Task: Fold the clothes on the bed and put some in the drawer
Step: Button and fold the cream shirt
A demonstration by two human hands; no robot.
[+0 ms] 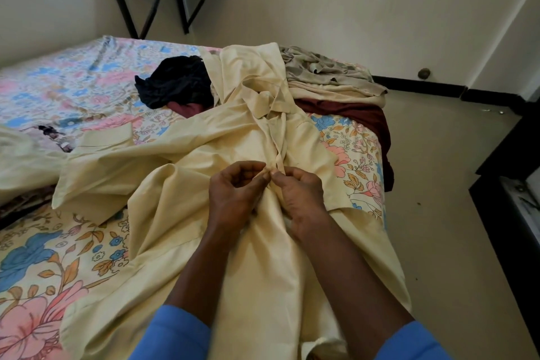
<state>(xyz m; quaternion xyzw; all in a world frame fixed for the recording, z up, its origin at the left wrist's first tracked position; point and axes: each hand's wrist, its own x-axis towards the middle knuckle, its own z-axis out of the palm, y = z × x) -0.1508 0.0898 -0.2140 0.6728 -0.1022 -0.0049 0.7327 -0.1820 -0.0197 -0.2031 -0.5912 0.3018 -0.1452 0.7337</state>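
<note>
Readable text: none could be made out anywhere in view.
Cream garment (181, 213) at the grip: showed no legible label, brand or number.
</note>
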